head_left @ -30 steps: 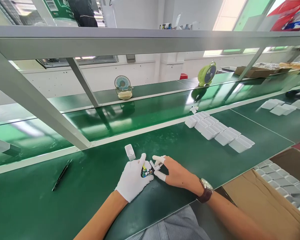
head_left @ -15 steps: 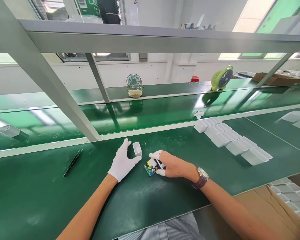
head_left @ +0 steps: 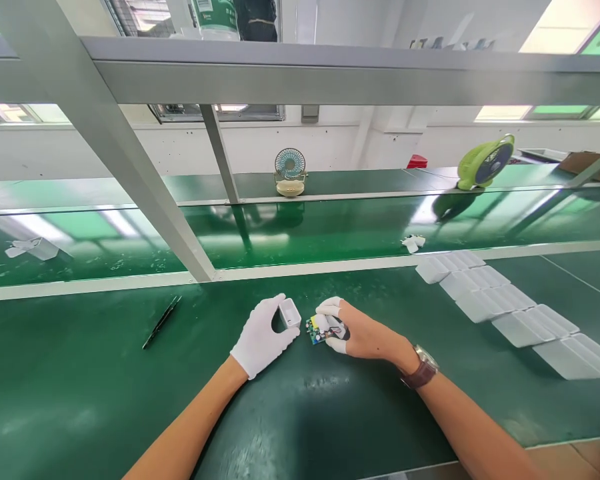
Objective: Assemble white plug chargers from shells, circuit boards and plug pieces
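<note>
My left hand (head_left: 261, 337), in a white glove, is curled round a small white plastic housing (head_left: 290, 313) and tilts it on the green bench. My right hand (head_left: 356, 331), bare apart from white finger cots, pinches a small green circuit board (head_left: 317, 328) with coloured parts just right of the housing. A watch sits on my right wrist. The two hands nearly touch at the bench's middle.
Black tweezers (head_left: 161, 322) lie to the left. Rows of white housings (head_left: 500, 304) lie at the right. Beyond a white rail, a conveyor belt (head_left: 300, 230) carries white scraps (head_left: 413, 243); two small fans (head_left: 290, 172) stand behind. A grey frame post (head_left: 145, 193) slants overhead.
My left hand let go of the circuit board, reached to the white housing and closed on it. The right hand kept the board. My view swung left.
</note>
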Demonstrator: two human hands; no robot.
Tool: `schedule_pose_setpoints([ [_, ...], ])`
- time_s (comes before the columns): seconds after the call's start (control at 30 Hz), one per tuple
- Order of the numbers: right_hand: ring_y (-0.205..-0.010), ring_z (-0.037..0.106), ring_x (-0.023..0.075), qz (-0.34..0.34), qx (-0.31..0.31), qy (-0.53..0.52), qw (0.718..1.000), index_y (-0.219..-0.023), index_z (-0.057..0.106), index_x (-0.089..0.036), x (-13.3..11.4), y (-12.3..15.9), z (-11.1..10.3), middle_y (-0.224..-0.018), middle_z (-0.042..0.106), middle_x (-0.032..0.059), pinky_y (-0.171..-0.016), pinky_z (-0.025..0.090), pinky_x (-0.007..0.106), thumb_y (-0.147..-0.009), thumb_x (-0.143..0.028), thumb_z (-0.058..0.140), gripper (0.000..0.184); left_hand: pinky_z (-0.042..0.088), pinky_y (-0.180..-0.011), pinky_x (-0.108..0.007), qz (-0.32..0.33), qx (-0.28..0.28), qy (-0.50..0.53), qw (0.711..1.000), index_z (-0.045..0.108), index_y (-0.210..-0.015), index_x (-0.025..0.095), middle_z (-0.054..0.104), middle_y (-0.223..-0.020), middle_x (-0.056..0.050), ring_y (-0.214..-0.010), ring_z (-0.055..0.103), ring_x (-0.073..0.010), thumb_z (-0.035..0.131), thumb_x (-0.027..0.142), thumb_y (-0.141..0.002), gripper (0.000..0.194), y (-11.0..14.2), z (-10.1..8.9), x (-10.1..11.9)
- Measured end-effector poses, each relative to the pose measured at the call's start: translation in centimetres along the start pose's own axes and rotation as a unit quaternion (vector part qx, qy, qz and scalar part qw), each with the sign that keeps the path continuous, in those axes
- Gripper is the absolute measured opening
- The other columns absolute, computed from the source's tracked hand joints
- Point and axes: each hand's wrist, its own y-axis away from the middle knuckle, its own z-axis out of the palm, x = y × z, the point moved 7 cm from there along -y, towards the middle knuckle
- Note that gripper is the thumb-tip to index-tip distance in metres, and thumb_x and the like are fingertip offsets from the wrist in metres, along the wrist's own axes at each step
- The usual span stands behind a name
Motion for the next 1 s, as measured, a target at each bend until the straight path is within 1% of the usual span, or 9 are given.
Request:
schedule_pose_setpoints([
  [0.1, -0.083, 0.058, 0.0177, 0.033, 0.027, -0.031, 0.999, -0.143, 0.049, -0.025, 0.9, 0.4, -0.4, -0.112, 0.059, 0.0075, -0.078, 0.055, 0.036, -0.086, -0.018, 0.064, 0.059, 0.049, -0.108, -0.048, 0.046, 0.007, 0.031, 0.998, 0.051, -0.137, 0.026, 0.059, -0.136, -0.007, -0.123, 0.06, -0.0257, 0.07, 0.024, -0.08, 0.06, 0.4, -0.1, 1.1],
  [0.2, -0.082, 0.059, 0.018, 0.071, 0.083, -0.063, 0.992, -0.148, 0.042, -0.028, 1.7, 0.8, -1.2, -0.112, 0.059, 0.0072, -0.073, 0.057, 0.036, -0.088, -0.025, 0.065, 0.064, 0.048, -0.11, -0.047, 0.072, 0.01, 0.049, 0.996, 0.047, -0.138, 0.027, 0.054, -0.139, -0.009, -0.127, 0.057, -0.0255, 0.066, 0.014, -0.079, 0.064, 0.9, -0.2, 1.9],
  [0.27, -0.084, 0.06, 0.0182, 0.075, 0.12, -0.087, 0.986, -0.147, 0.042, -0.03, 1.6, 0.9, -1.7, -0.115, 0.059, 0.0073, -0.072, 0.058, 0.036, -0.088, -0.026, 0.066, 0.064, 0.047, -0.113, -0.049, 0.088, 0.003, 0.041, 0.995, 0.045, -0.141, 0.027, 0.052, -0.141, -0.009, -0.131, 0.054, -0.0264, 0.064, 0.012, -0.079, 0.066, 1.1, -0.1, 2.2],
  [0.33, -0.082, 0.06, 0.0173, 0.055, 0.142, -0.106, 0.983, -0.144, 0.043, -0.031, 1.0, 0.9, -1.9, -0.116, 0.059, 0.0069, -0.069, 0.059, 0.035, -0.088, -0.024, 0.065, 0.061, 0.045, -0.114, -0.051, 0.105, -0.004, 0.025, 0.994, 0.043, -0.143, 0.027, 0.051, -0.142, -0.011, -0.132, 0.052, -0.0275, 0.062, 0.01, -0.08, 0.068, 1.4, 0.1, 2.4],
  [0.43, -0.084, 0.06, 0.0184, 0.009, 0.139, -0.108, 0.984, -0.142, 0.044, -0.031, -0.3, 0.9, -1.9, -0.108, 0.062, 0.0061, -0.067, 0.058, 0.033, -0.089, -0.019, 0.062, 0.057, 0.045, -0.113, -0.051, 0.126, -0.012, 0.006, 0.992, 0.04, -0.147, 0.028, 0.049, -0.143, -0.012, -0.132, 0.052, -0.0287, 0.062, 0.011, -0.081, 0.071, 1.6, 0.5, 2.5],
  [0.6, -0.1, 0.062, 0.021, -0.043, 0.147, -0.087, 0.984, -0.146, 0.042, -0.03, -1.5, 1.3, -1.2, -0.125, 0.06, 0.0101, -0.073, 0.061, 0.034, -0.09, -0.019, 0.064, 0.06, 0.048, -0.11, -0.049, 0.137, -0.016, 0.001, 0.99, 0.038, -0.148, 0.028, 0.049, -0.142, -0.012, -0.13, 0.052, -0.028, 0.063, 0.013, -0.082, 0.072, 1.6, 1.0, 2.5],
  [0.67, -0.103, 0.063, 0.0219, -0.058, 0.141, -0.087, 0.984, -0.148, 0.041, -0.032, -1.7, 1.4, -0.7, -0.125, 0.061, 0.0098, -0.076, 0.061, 0.035, -0.091, -0.019, 0.064, 0.062, 0.048, -0.109, -0.049, 0.143, -0.014, 0.0, 0.99, 0.038, -0.147, 0.028, 0.05, -0.141, -0.012, -0.13, 0.053, -0.0278, 0.063, 0.013, -0.082, 0.071, 1.6, 1.0, 2.5],
  [0.9, -0.107, 0.063, 0.0234, -0.067, 0.119, -0.075, 0.988, -0.152, 0.039, -0.033, -1.8, 1.4, 0.5, -0.128, 0.062, 0.0107, -0.074, 0.062, 0.035, -0.093, -0.019, 0.062, 0.065, 0.048, -0.11, -0.047, 0.15, -0.016, 0.002, 0.989, 0.039, -0.146, 0.029, 0.052, -0.139, -0.011, -0.132, 0.052, -0.0268, 0.063, 0.011, -0.081, 0.072, 1.8, 0.9, 2.9],
  [1.0, -0.108, 0.063, 0.0238, -0.082, 0.126, -0.06, 0.987, -0.153, 0.037, -0.033, -2.0, 1.4, 0.6, -0.129, 0.061, 0.0112, -0.074, 0.062, 0.035, -0.092, -0.017, 0.063, 0.068, 0.05, -0.108, -0.048, 0.157, -0.01, 0.006, 0.988, 0.041, -0.145, 0.029, 0.054, -0.137, -0.011, -0.13, 0.053, -0.0277, 0.064, 0.01, -0.08, 0.072, 1.8, 0.7, 3.3],
])
